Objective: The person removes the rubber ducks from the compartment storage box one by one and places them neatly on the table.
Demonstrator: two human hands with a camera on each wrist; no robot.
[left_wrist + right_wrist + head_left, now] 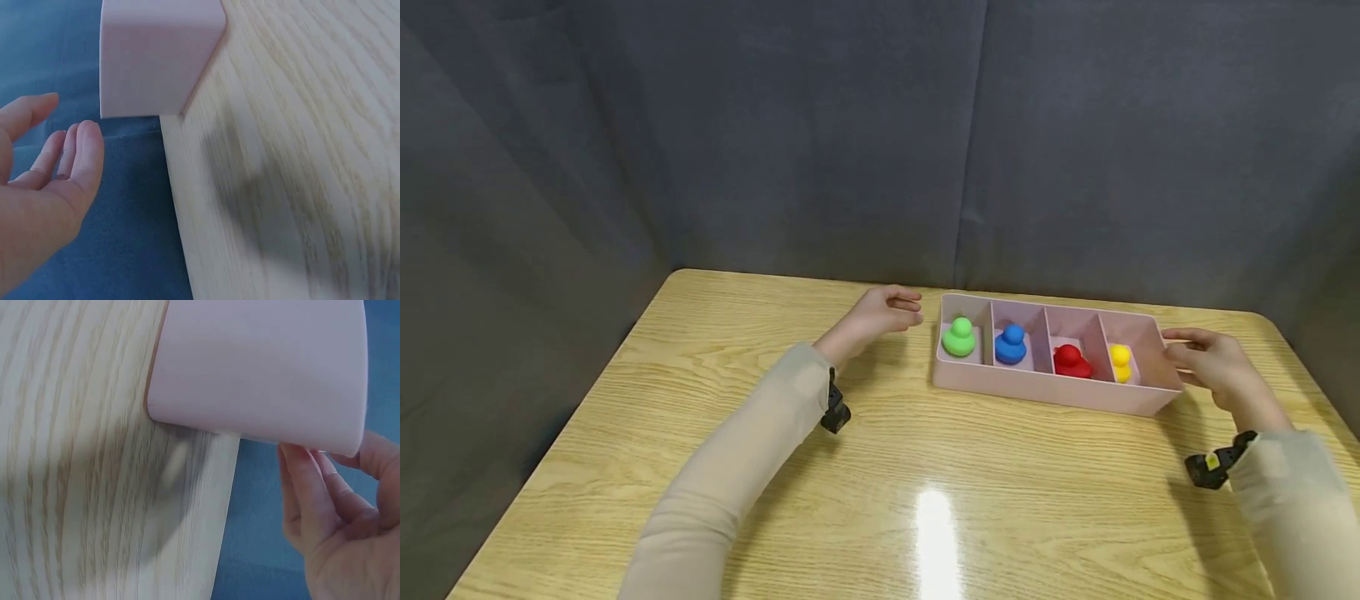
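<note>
Grey fabric panels (820,142) closed off the scene behind the light wooden table (880,467) I was watching. On it sat a long pale pink plastic tray (1037,389) with four compartments, which only the head view let me see into: from its left end, a green duck-shaped toy (958,337), a blue one (1011,343), a red one (1071,360) and a small yellow one (1121,362). My left hand (880,315) hovered just off the tray's left end, fingers loosely spread, holding nothing; the left wrist view confirmed a gap between fingertips (87,140) and tray wall. My right hand (1213,364) was at the tray's right end, fingers curled against the wall. The right wrist view hid the fingertips behind the tray's edge, so I could not tell how firmly it gripped. Both wrist views missed the toys entirely.
</note>
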